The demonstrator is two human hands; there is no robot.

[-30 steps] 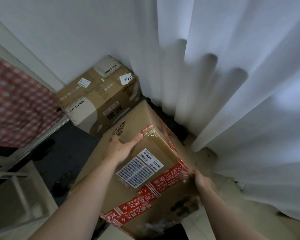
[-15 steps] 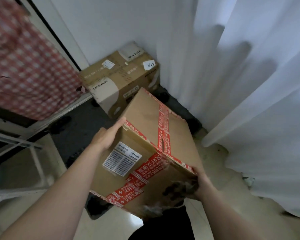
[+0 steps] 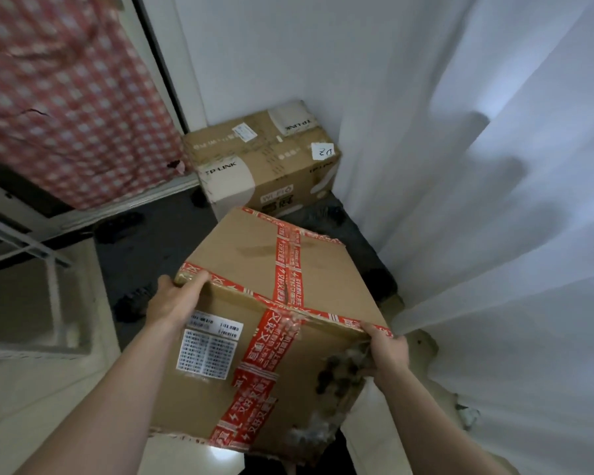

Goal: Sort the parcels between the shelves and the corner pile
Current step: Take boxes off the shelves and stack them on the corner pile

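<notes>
Left hand (image 3: 172,303) and right hand (image 3: 388,351) have pulled the taped box (image 3: 323,279) back.

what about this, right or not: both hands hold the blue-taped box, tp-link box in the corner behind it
Not quite: the head view shows red tape, not blue. The left hand and right hand hold the red-taped box, TP-Link box in the corner behind it.

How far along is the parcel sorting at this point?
Done: one TP-Link box sits in the corner. In hand: left hand and right hand hold the red-taped box, tilted. Left: setting it down; other parcels to sort aren't in view.
</notes>
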